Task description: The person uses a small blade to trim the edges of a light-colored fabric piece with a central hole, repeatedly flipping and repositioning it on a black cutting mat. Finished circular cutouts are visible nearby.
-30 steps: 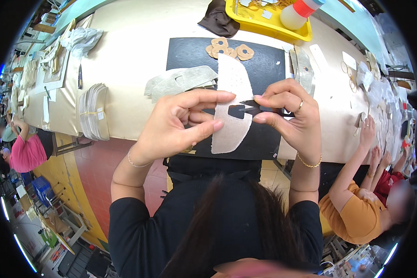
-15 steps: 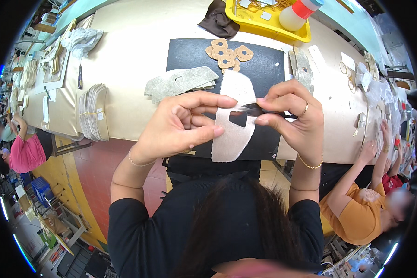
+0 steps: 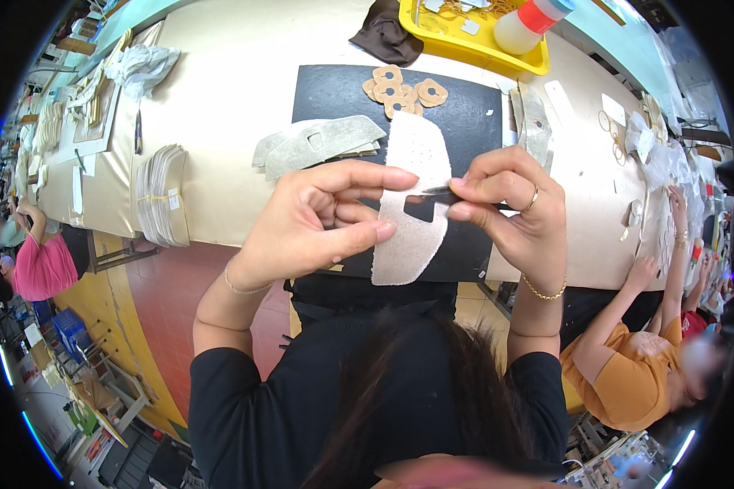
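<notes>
A pale, fuzzy leather-like piece (image 3: 408,254) with a squarish cut-out is held up over the black mat (image 3: 338,94). My left hand (image 3: 314,213) pinches its left edge between thumb and fingers. From the other side, my right hand (image 3: 518,204) grips a slim, dark, pointed tool that looks like tweezers (image 3: 440,196). The tool's tip lies at the upper edge of the cut-out; its far end is partly hidden by my fingers. Beyond the piece sits a small heap of tan, rounded patches with holes (image 3: 398,91).
Grey-green cut pieces (image 3: 322,144) lie stacked at the mat's left side, more (image 3: 534,122) to its right. A banded stack (image 3: 161,196) stands farther left. At the back are a dark cloth (image 3: 386,34) and a yellow tray (image 3: 473,50) with a bottle (image 3: 530,26). A co-worker (image 3: 628,371) sits on the right.
The tool's tip has turned slightly and shows narrower at the cut-out's upper edge. My right hand has shifted slightly down and left; my left hand keeps its hold.
</notes>
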### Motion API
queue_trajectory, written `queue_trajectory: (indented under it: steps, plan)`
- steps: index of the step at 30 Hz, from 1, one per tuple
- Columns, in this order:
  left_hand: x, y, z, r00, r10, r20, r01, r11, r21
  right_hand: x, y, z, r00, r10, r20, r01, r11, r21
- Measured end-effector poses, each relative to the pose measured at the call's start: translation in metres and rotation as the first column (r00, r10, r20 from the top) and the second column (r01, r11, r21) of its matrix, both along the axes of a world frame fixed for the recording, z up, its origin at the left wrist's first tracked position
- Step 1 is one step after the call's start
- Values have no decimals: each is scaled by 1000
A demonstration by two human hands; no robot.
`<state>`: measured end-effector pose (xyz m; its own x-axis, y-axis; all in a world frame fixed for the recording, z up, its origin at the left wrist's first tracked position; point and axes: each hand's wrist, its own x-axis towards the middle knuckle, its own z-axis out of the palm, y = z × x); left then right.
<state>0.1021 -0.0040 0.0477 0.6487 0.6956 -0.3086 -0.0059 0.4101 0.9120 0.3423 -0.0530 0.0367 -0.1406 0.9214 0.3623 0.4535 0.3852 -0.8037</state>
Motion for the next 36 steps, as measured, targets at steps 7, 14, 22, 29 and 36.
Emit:
queue_trajectory:
  steps: [7, 14, 22, 29, 36]
  plan:
    - [1, 1, 2, 999, -23, -49, 21, 999, -38, 2, -4, 8, 997, 8, 81, -6, 1000, -25]
    - [1, -1, 2, 996, -46, -79, 44, 999, -24, 0, -2, 7, 995, 30, 91, -31, 999, 7]
    - [0, 1, 2, 993, -66, -99, 65, 998, -16, 1, -2, 5, 995, 27, 98, -31, 999, 37]
    - [1, 0, 1, 992, -82, -91, 78, 996, -46, -2, -1, 5, 997, 38, 68, -40, 999, 27]
    - [2, 1, 2, 992, -94, -84, 91, 995, -44, 1, -3, 4, 993, 37, 116, -42, 998, 40]
